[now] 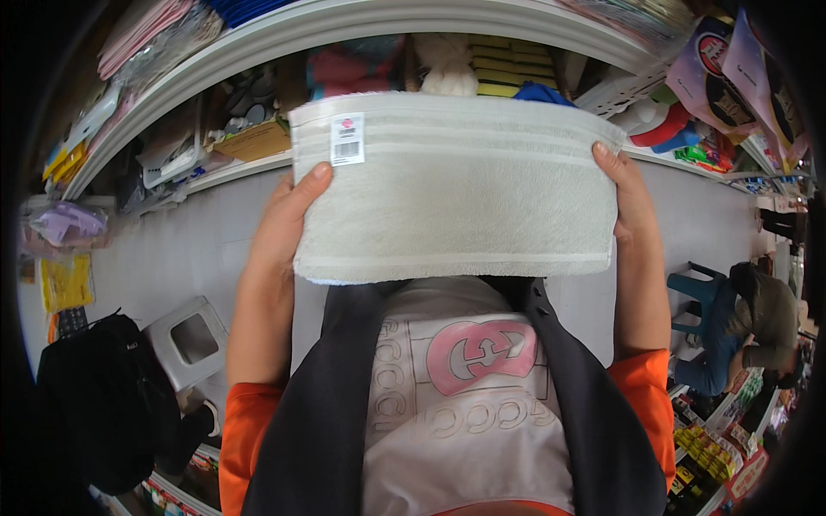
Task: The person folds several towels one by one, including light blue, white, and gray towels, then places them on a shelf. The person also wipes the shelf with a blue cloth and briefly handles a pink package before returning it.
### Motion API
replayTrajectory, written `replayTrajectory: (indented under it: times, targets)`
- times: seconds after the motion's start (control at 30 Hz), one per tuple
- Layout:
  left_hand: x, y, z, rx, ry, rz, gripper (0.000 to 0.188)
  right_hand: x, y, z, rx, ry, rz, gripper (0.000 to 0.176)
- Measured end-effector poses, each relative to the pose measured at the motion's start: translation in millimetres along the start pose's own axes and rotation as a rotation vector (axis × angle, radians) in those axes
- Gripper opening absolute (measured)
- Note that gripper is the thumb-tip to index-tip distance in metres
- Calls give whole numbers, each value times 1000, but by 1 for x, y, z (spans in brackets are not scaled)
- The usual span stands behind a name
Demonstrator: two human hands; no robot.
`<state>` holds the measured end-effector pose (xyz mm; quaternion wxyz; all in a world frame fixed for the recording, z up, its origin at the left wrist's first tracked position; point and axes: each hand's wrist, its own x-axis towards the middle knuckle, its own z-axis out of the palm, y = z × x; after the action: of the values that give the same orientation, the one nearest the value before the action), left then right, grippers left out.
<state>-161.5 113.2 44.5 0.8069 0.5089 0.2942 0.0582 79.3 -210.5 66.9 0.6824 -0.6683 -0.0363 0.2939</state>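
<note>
A pale grey-green terry towel (pixel 461 200), seemingly folded or stacked in layers, is stretched out in front of my chest. My left hand (pixel 290 200) grips its left edge, thumb on the near face just below a white barcode label (pixel 348 138). On the opposite edge, my right hand (pixel 624 187) holds the towel with the thumb on top and the fingers mostly hidden behind. Woven bands cross the towel near its upper and lower edges. A bit of light blue and pink shows at its rim.
Shelving with a white edge (pixel 413 19) curves across the front, holding packed cloths, a cardboard box (pixel 255 143) and yellow sponges (pixel 513 64). At left stand a grey stool (pixel 213 371) and a black bag (pixel 106 400). A person (pixel 761 322) sits near a teal stool (pixel 694 290) at right.
</note>
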Motion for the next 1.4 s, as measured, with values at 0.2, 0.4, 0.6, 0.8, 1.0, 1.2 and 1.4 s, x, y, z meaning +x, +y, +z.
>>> replayTrajectory:
  times: [0.2, 0.4, 0.6, 0.8, 1.0, 1.2, 1.4]
  targets:
    - [23, 5, -12, 300, 19, 49, 76, -16, 37, 8, 86, -55, 108, 76]
    - [21, 126, 19, 1052, -78, 620, 67, -62, 47, 32, 152, -146, -4, 84]
    - [-41, 212, 123, 1566, -38, 718, 40, -102, 50, 90, 153, -225, -155, 94]
    - [12, 178, 195, 2051, -454, 591, 42, -136, 63, 121, 361, -549, 78, 92]
    - [85, 42, 236, 2052, -986, 847, 49, -143, 73, 116, 94, -828, 428, 84]
    - [108, -25, 266, 2364, -967, 849, 44, -128, 43, 76, -760, -667, -294, 40]
    - [79, -12, 182, 1675, -366, 1477, 50, -43, -3, -18, -965, -16, -520, 54]
